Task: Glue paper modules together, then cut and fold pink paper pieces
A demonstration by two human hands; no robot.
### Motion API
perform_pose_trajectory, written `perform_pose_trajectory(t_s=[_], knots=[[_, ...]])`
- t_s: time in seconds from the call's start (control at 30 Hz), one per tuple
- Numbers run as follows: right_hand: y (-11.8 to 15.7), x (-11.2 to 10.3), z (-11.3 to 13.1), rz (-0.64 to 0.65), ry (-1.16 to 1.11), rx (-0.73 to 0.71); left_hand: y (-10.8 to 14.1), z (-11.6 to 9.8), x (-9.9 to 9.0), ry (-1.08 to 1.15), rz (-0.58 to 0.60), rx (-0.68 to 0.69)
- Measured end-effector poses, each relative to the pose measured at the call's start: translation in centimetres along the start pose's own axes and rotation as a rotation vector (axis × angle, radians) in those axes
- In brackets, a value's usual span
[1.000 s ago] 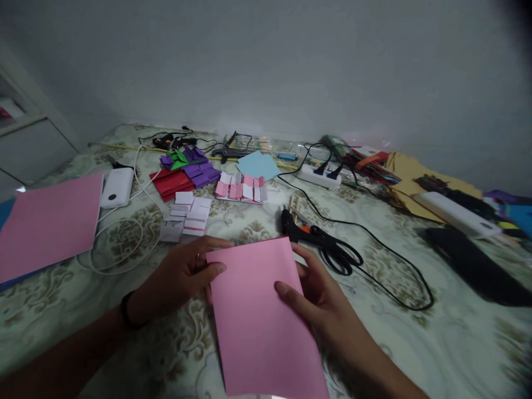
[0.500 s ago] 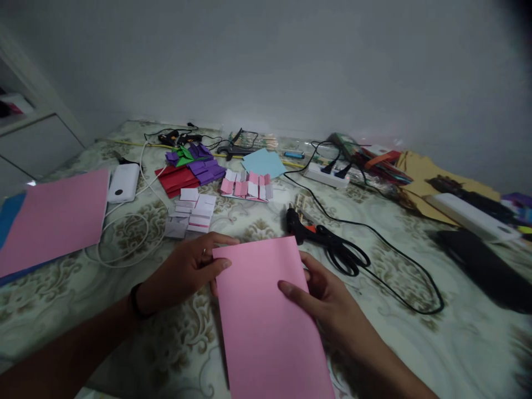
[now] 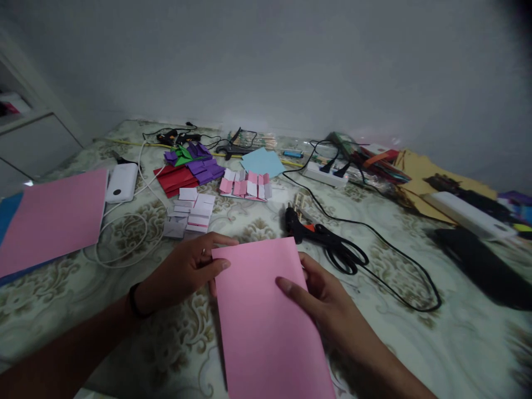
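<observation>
A sheet of pink paper (image 3: 266,321), seemingly folded lengthwise, lies before me and runs off the bottom of the view. My left hand (image 3: 197,266) pinches its upper left corner, thumb on top and fingers behind the edge. On the right edge, my right hand (image 3: 320,293) grips it with the thumb flat on the face and the other fingers underneath. Beyond the sheet sit folded white paper pieces (image 3: 195,210) and pink-and-white folded pieces (image 3: 246,185). A black glue gun (image 3: 297,224) and black-handled scissors (image 3: 343,249) lie close to my right hand.
Larger pink sheets (image 3: 58,213) over blue ones lie left, beside a white power bank (image 3: 122,183) and its cable. Red (image 3: 177,180) and purple folded papers (image 3: 205,169), a light blue sheet (image 3: 262,162) and a power strip (image 3: 325,174) line the back. A black phone-like slab (image 3: 484,266) lies right.
Hardly anything differs. The whole view has shifted very slightly, and both hands keep the same grip on the pink paper.
</observation>
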State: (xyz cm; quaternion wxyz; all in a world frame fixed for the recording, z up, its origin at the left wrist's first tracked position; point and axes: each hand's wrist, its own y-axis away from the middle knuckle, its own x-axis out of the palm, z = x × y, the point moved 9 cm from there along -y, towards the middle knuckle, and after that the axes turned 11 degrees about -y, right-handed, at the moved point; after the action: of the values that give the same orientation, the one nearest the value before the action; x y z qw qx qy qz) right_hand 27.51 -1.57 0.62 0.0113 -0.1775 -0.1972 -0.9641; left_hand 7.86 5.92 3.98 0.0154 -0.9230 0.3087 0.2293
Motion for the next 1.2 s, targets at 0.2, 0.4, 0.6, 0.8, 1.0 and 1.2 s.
perform_pose_trajectory(t_s=[0.2, 0.4, 0.6, 0.8, 1.0, 1.2], knots=[[-0.3, -0.7, -0.5, -0.015, 0.033, 0.012, 0.1, 0.3, 0.1, 0.021, 0.009, -0.009], [-0.2, -0.8, 0.2, -0.039, 0.045, -0.001, 0.2, 0.8, 0.0, 0.031, 0.013, -0.014], [-0.1, -1.4, 1.2, -0.096, 0.082, -0.054, 0.0, 0.4, -0.2, 0.000, -0.005, -0.030], [0.2, -1.4, 2.0, -0.108, 0.140, -0.109, 0.0, 0.3, -0.3, -0.015, 0.004, -0.009], [0.2, -2.0, 3.1, -0.144, 0.163, -0.220, 0.1, 0.7, -0.3, -0.042, 0.007, -0.025], [0.2, -2.1, 3.2, -0.155, 0.155, -0.224, 0.2, 0.6, -0.3, -0.018, 0.003, -0.020]])
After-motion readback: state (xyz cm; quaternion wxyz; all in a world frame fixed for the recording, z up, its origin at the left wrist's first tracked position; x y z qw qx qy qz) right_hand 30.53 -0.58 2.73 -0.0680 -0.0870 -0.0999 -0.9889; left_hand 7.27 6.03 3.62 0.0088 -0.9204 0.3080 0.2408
